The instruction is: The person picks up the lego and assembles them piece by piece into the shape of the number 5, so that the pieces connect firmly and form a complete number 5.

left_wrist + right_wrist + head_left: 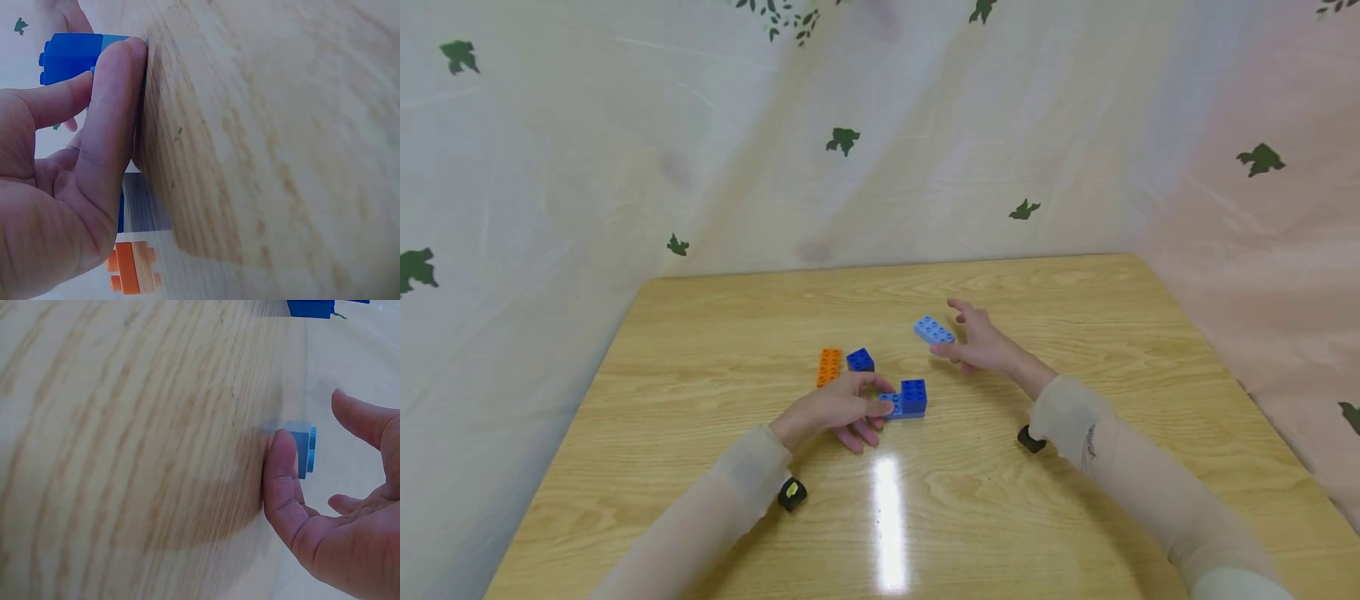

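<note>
My left hand (835, 406) pinches the left end of a light blue toy brick (913, 415) low at the tabletop. On that brick's right end sits a dark blue square brick (913, 392), also seen past the fingers in the left wrist view. Farther back, my right hand (987, 343) reaches beside a second light blue brick (933, 329), thumb and fingers spread apart around its near right end. In the right wrist view one digit overlaps this brick (303, 449); I cannot tell whether it touches.
Another dark blue square brick (860, 359) stands just behind my left hand, with an orange brick (829, 367) to its left. All lie on a wooden table (737, 333). A pale cloth with green leaf shapes (760, 192) hangs behind the table.
</note>
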The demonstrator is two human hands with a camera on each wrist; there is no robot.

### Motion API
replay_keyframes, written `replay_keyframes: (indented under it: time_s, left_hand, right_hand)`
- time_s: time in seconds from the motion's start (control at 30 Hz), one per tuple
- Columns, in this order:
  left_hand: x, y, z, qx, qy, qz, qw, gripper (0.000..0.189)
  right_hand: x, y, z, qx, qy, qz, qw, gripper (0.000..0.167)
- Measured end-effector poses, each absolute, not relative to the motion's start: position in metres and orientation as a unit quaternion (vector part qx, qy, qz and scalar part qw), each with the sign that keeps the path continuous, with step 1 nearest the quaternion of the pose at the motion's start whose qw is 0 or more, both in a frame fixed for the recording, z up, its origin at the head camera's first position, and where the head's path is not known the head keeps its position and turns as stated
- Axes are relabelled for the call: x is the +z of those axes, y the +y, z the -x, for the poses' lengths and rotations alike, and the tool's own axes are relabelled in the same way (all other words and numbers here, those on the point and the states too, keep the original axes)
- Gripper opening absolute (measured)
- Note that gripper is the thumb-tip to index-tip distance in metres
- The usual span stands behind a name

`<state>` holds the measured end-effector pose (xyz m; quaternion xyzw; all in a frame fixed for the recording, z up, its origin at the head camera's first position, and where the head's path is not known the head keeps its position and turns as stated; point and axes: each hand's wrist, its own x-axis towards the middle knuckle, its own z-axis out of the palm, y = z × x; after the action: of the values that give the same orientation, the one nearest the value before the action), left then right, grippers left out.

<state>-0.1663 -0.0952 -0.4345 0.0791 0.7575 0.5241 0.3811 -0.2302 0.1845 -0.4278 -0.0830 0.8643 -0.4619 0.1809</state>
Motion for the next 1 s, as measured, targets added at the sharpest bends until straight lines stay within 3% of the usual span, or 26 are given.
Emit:
replay_keyframes:
  time_s: [0.3,1.0]
  left_hand:
    - [-0.4356,-0.0956,0.1656,0.521,0.759,-0.084,0.382,0.036]
    - [-0.4341,-0.0982,0.1645,0.522,0.759,-0.092,0.378,0.038]
  right_hand:
    - [-0.4333,0.1867,0.2333,-0.476,0.85,0.059,0.217,0.099]
    - [-0.4305,0.1815,0.2323,-0.471,0.85,0.062,0.228,0.092]
